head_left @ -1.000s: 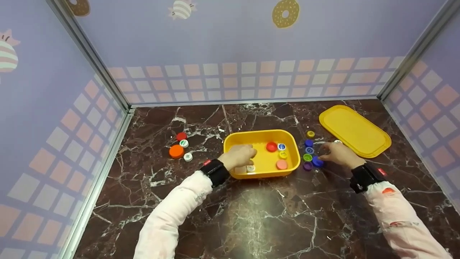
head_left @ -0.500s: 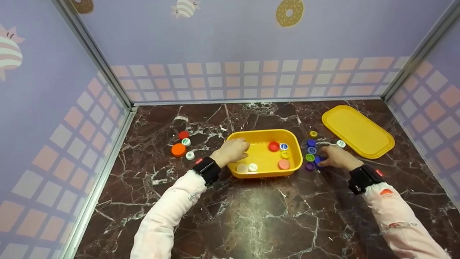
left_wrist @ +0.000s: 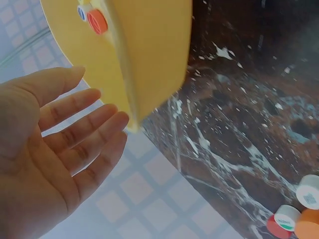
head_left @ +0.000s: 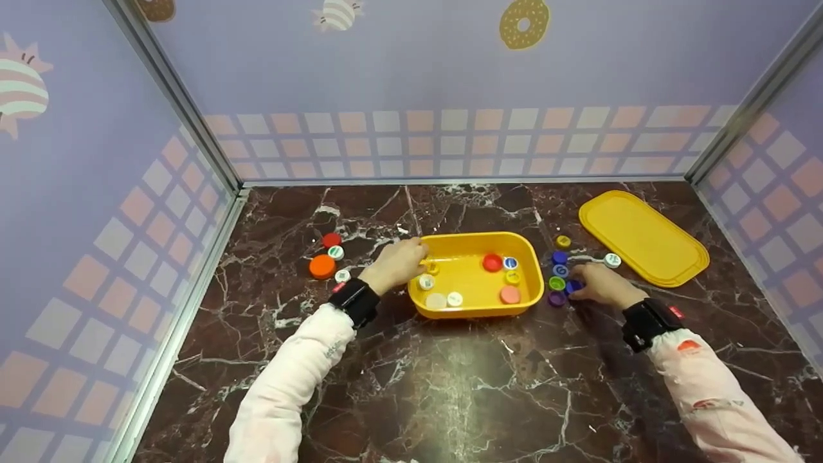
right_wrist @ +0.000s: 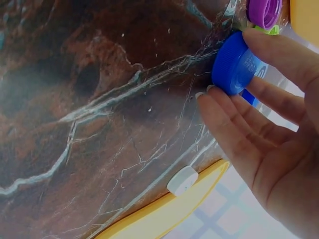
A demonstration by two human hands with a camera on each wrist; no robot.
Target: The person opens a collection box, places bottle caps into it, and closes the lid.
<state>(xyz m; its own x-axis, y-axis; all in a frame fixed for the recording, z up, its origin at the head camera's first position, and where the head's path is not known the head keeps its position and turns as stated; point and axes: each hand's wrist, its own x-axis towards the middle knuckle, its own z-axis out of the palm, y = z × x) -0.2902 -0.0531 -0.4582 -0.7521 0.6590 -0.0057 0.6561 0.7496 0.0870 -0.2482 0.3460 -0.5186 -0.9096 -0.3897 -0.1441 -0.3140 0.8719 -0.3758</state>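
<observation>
The left hand point(head_left: 393, 263) hovers at the left rim of a yellow plastic box point(head_left: 479, 313), palm bare and fingers loosely spread in the left wrist view. Inside the box lie several bottle caps, among them a red cap point(head_left: 492, 262), a pink cap point(head_left: 510, 295) and a white cap point(head_left: 454, 299). On the right, the right hand point(head_left: 604, 285) pinches a large blue bottle cap point(right_wrist: 234, 63) between thumb and fingers, low over the table. Beside that cap is a cluster with a green cap point(head_left: 557, 283), a purple cap point(right_wrist: 265, 11) and other blue caps.
A yellow lid point(head_left: 643, 238) lies flat at the back right, with a white cap point(head_left: 612, 260) by its edge. Left of the box sit an orange cap point(head_left: 322, 266), a smaller red cap point(head_left: 332, 240) and two white ones. Patterned walls enclose the dark marble table.
The left hand has drawn back leftward from inside the box to its left rim, uncovering a whitish cap and a yellow one there. The right hand stays at the large blue cap.
</observation>
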